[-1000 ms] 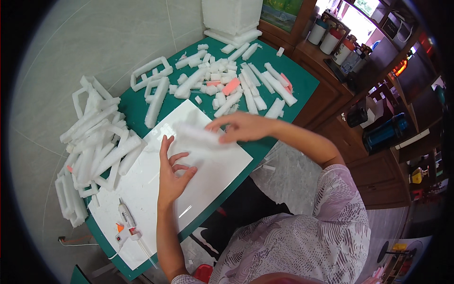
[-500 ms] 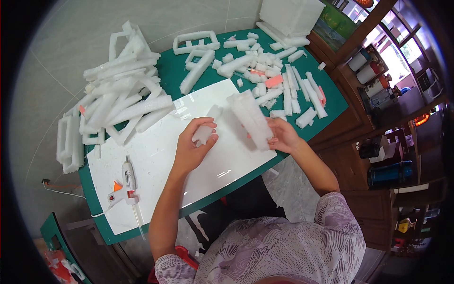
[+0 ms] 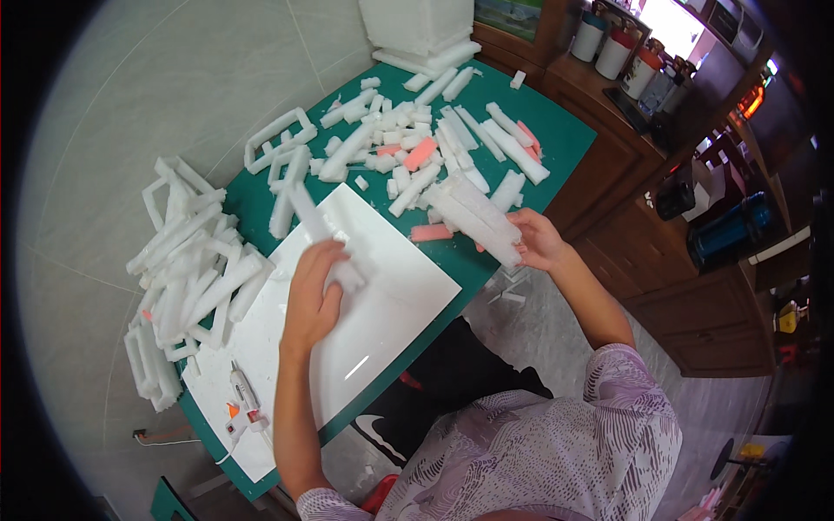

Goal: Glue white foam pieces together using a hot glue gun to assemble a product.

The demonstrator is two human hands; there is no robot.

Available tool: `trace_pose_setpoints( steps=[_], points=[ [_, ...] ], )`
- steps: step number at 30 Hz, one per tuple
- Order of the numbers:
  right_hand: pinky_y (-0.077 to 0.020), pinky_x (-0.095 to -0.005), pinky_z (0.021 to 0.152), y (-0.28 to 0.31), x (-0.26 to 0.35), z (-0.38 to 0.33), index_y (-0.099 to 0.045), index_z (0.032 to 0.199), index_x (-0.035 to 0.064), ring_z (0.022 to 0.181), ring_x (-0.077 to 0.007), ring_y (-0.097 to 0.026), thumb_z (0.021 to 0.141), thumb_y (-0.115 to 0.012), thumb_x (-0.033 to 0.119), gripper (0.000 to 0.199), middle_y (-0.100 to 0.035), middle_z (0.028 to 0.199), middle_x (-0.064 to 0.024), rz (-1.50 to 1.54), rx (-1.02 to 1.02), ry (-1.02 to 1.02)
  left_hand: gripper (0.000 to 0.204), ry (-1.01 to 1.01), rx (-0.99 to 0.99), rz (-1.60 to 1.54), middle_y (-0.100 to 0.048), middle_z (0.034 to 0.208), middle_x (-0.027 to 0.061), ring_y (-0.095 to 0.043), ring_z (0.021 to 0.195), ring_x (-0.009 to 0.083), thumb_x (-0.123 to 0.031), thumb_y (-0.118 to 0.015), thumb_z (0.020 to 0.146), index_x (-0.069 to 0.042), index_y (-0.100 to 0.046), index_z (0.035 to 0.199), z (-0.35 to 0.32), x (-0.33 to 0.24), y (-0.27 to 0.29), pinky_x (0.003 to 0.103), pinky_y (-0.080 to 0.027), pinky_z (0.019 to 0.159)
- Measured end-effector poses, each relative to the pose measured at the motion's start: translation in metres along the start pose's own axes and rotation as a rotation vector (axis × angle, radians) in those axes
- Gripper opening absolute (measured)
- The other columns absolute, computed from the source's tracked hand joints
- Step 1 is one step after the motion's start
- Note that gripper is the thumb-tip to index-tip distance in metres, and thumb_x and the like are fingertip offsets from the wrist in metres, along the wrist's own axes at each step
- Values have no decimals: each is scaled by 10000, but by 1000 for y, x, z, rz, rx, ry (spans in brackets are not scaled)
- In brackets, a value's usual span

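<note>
My left hand (image 3: 313, 293) is curled around a white foam strip (image 3: 306, 214) above the white board (image 3: 395, 282). The strip sticks out past the fingers at both ends and is smeared by motion. Over the right part of the table, my right hand (image 3: 539, 240) grips the near end of a thick white foam block (image 3: 473, 215). The block slants away to the far left, above loose foam pieces and a pink foam piece (image 3: 432, 233).
A tangled pile of white foam frames and strips (image 3: 195, 269) stands at the left. Small foam chunks (image 3: 391, 130) cover the far part of the green table (image 3: 556, 148). A glue gun (image 3: 246, 395) lies on the board's near left. Wooden cabinets (image 3: 638, 252) stand at right.
The view has turned rightward. My right hand has carried the foam block off the board to the right, over the loose pieces. The left hand's strip now shows more of its length.
</note>
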State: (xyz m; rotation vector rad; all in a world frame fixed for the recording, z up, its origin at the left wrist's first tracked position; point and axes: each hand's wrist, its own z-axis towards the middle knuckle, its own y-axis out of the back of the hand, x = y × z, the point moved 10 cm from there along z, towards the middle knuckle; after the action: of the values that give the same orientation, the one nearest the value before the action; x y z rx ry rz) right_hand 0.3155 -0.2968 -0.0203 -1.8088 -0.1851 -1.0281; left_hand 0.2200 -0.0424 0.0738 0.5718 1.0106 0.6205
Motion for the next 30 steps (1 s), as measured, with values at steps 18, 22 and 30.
trace_pose_setpoints(
  steps=[18, 22, 30],
  points=[
    [-363, -219, 403, 45, -23, -15, -501, 1297, -24, 512, -82, -490, 941, -588, 443, 593, -666, 953, -163, 21, -47, 74, 217, 7, 225, -407, -685, 1052, 100, -638, 947, 168, -131, -632, 908, -41, -673, 1101, 103, -47, -93, 311, -506, 850],
    [-352, -196, 419, 17, -1, -19, -453, 1368, -41, 513, -42, -435, 907, -677, 288, 609, -654, 986, -150, -178, 41, 104, 211, 165, -10, -684, -667, 973, 122, -659, 769, 149, -99, -649, 905, -2, -658, 1092, 92, -30, -87, 274, -564, 649],
    [-297, -169, 429, 8, 44, -1, -544, 1322, 6, 506, -12, -396, 917, -623, 116, 427, -613, 933, -25, -813, -323, 233, 216, 288, -589, -626, -619, 997, 53, -595, 935, 121, -59, -606, 933, -7, -602, 1143, 0, 25, 13, 259, -492, 828]
  ],
)
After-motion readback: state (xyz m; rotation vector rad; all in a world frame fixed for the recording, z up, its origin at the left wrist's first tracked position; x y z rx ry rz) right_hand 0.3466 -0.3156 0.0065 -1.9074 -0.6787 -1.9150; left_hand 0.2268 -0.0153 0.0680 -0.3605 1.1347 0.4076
